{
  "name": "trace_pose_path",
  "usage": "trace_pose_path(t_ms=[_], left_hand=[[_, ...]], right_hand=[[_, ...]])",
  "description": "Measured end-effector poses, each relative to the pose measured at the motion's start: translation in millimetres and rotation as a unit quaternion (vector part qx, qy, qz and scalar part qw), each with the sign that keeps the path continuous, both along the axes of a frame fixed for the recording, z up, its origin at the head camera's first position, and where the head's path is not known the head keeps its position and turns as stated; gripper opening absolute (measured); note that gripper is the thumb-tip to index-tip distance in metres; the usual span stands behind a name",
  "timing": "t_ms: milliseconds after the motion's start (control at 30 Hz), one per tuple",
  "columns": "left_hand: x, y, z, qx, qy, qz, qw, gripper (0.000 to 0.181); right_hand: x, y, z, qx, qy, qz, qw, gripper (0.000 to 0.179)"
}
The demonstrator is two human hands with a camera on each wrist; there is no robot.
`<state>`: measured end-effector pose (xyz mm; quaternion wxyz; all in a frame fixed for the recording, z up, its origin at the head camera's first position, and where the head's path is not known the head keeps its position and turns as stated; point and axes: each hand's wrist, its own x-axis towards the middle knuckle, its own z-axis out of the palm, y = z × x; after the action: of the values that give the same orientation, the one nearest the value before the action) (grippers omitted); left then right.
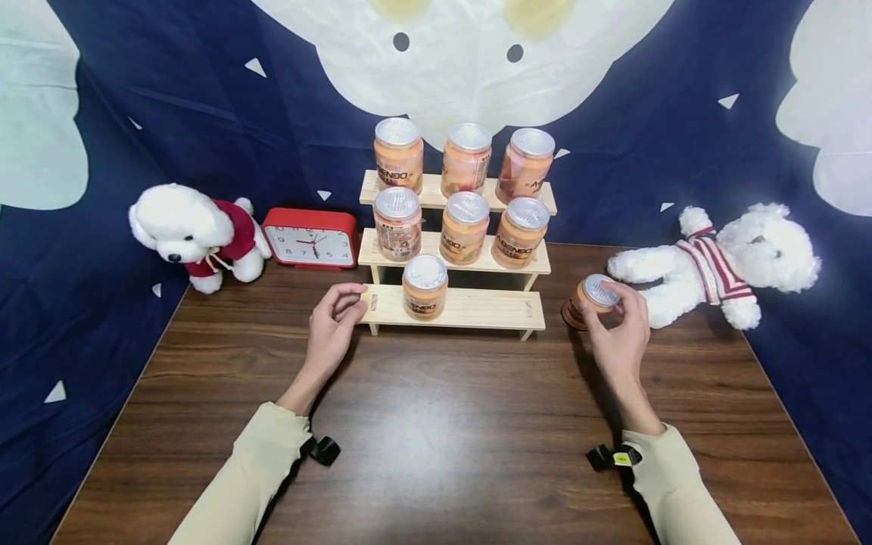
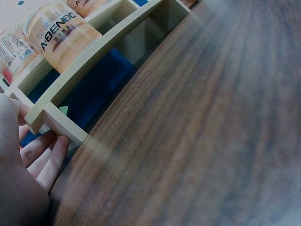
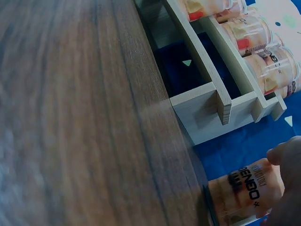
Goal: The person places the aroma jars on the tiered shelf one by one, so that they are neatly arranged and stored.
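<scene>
My left hand [image 1: 331, 327] grips the left end of the bottom step of a three-tier wooden display stand [image 1: 487, 309]. In the left wrist view its fingers [image 2: 47, 157] lie under the step, beside the leg. Off the stand's right side, my right hand [image 1: 623, 341] holds a canned fruit jar [image 1: 580, 307] round its silver lid. That jar leans over, its base close to the table; its printed side [image 3: 244, 190] shows in the right wrist view. A single jar [image 1: 425, 291] stands upright on the bottom step, left of the middle.
Three similar jars stand on the middle step and three on the top step [image 1: 432, 198]. A red alarm clock [image 1: 309, 238] and a white plush dog [image 1: 197, 231] sit left of the stand. A plush toy in stripes [image 1: 715, 265] lies by my right hand. Blue cloth [image 1: 613, 113] hangs behind.
</scene>
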<state>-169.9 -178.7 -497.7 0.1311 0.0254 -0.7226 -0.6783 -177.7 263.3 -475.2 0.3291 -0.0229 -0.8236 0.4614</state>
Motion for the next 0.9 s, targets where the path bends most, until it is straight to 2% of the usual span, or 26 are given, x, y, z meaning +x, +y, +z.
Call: trace_pose_path(t_ms=[367,467,700,900], left_hand=[[1.2,0.0,1.3,-0.002,-0.002,0.000,1.0000,0.023],[1.1,-0.3,0.0,-0.001,-0.002,0.000,1.0000,0.023],[1.6,-0.5,-0.1,0.000,-0.004,0.000,1.0000,0.024],[1.3,-0.8,0.4,0.002,-0.004,0.000,1.0000,0.024]], right_hand=[[-3.4,0.8,-3.3,-0.038,0.013,0.000,0.9992,0.039],[-0.6,-4.6,2.2,-0.046,0.019,-0.004,0.9987,0.038],[13.7,-20.1,26.4,-0.061,0.025,0.003,0.9978,0.033],[17.1,-24.8,33.1,-0.070,0.031,0.006,0.9970,0.032]])
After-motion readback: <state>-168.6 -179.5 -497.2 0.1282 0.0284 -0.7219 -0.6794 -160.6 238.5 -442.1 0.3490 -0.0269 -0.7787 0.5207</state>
